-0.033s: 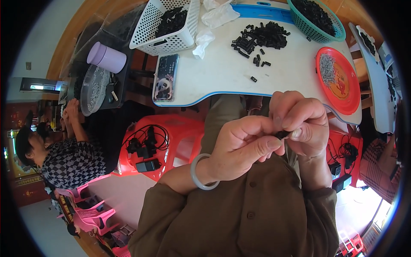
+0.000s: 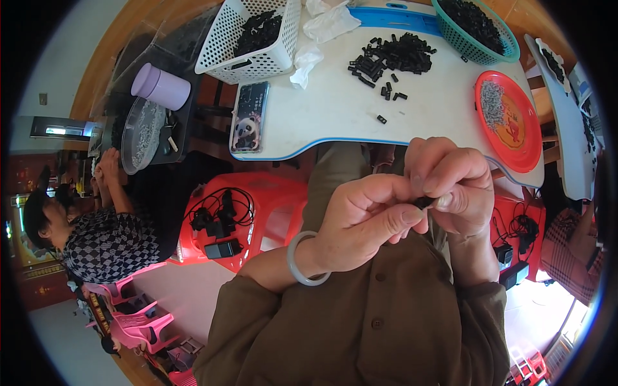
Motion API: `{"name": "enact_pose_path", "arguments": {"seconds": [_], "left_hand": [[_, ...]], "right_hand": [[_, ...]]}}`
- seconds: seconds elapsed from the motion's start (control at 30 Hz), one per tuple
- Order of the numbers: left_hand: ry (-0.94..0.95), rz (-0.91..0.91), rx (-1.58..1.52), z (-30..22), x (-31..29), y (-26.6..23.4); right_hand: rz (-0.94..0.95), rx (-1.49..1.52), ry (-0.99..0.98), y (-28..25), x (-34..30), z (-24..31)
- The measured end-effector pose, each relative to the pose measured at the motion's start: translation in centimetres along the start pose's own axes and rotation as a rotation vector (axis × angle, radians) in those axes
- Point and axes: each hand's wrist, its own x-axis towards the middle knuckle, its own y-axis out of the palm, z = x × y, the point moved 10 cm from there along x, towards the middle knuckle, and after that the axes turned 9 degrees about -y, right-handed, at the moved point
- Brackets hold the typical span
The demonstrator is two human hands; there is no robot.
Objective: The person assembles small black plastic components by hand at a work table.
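Observation:
My left hand (image 2: 367, 222), with a pale bangle (image 2: 301, 258) on its wrist, pinches a small black plastic part (image 2: 423, 202) between thumb and fingers. Against the same part, my right hand (image 2: 460, 186) is closed in a pinch; any finer piece in its fingertips is too small to make out. Both hands meet in front of my chest, just off the near table edge. Beyond them, a pile of black plastic parts (image 2: 402, 55) lies on the white table (image 2: 322, 106), with a single black part (image 2: 382, 119) nearer to me.
A red plate (image 2: 524, 135) holding small silvery pieces (image 2: 492, 106) is on the right. At the back stand a green basket (image 2: 463, 42) and a white basket (image 2: 215, 61) of black parts. A phone (image 2: 250, 119) lies left. Another person (image 2: 109, 238) sits beyond a red stool (image 2: 277, 193).

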Motion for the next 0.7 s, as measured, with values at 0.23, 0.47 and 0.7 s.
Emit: {"name": "enact_pose_path", "arguments": {"seconds": [0.23, 0.47, 0.7], "left_hand": [[0.011, -0.075, -0.007, 0.3, -0.2, -0.6], [0.032, -0.113, 0.078, -0.2, -0.4, -0.9], [-0.024, -0.098, 0.099, 0.0, -0.6, -0.8]], "right_hand": [[0.012, -0.139, 0.010, -0.2, 0.0, 0.0], [0.063, -0.298, -0.037, 0.5, 0.4, 0.9], [0.128, -0.329, -0.024, 1.3, 0.7, 1.2]]}}
